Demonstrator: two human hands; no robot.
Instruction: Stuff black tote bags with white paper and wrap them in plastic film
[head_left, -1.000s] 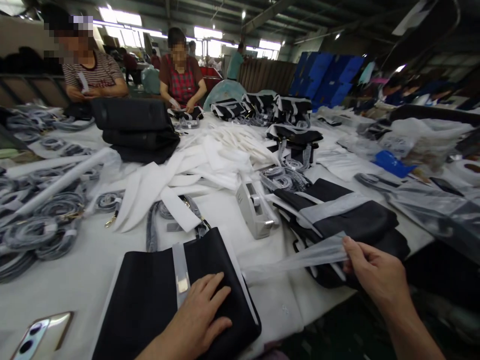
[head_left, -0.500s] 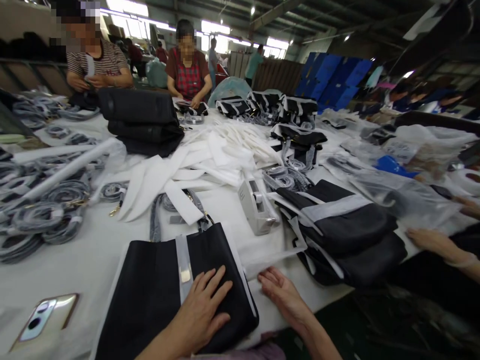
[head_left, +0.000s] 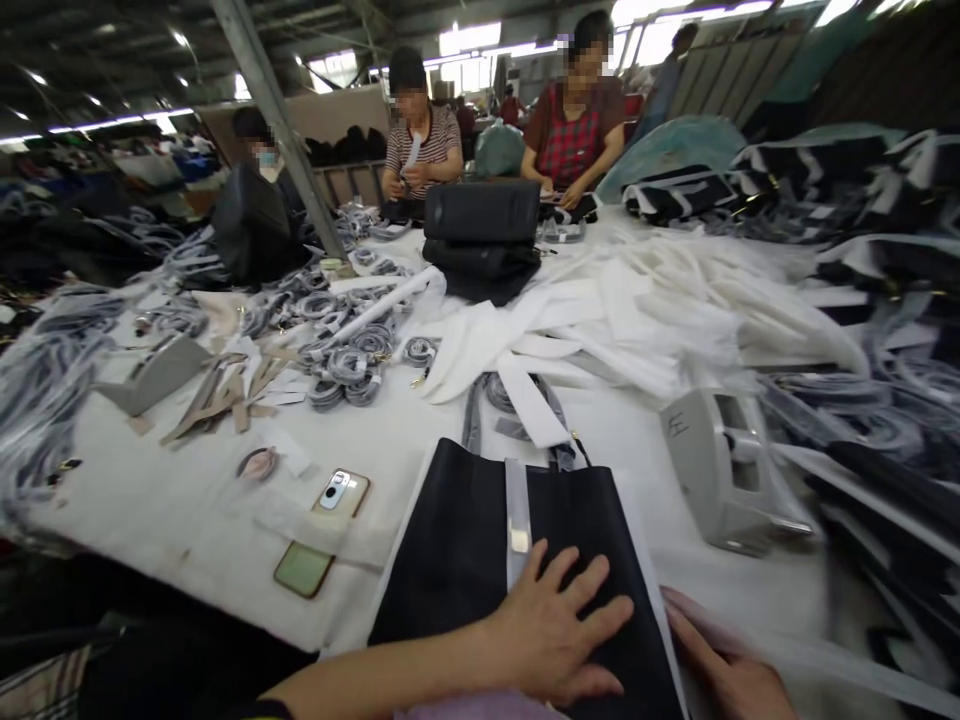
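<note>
A black handbag [head_left: 457, 550] lies flat in front of me on white sheeting, with a pale protective strip [head_left: 517, 500] down its middle and a small gold-coloured plate on that strip. My left hand [head_left: 562, 620] rests palm down on the bag's front, fingers spread. Beside the bag's right edge is my right hand [head_left: 731, 675], its visible fingers stretched toward the edge and partly covered by a translucent film [head_left: 817, 655]. Wrapped grey straps [head_left: 472, 415] and a white foam strip [head_left: 532, 400] lie beyond the bag's top.
A grey tape dispenser [head_left: 697, 460] stands right of the bag. A phone [head_left: 307, 565] lies left, partly under film. Coiled straps [head_left: 349, 375], white foam pieces [head_left: 622, 320] and stacked black bags [head_left: 480, 215] spread across the table. Several people work opposite; a metal post [head_left: 285, 130] rises at left.
My view has swung left, bringing the phone, another tape dispenser and the post into sight. My left hand stays on the bag. My right hand is now closer to the bag's right edge.
</note>
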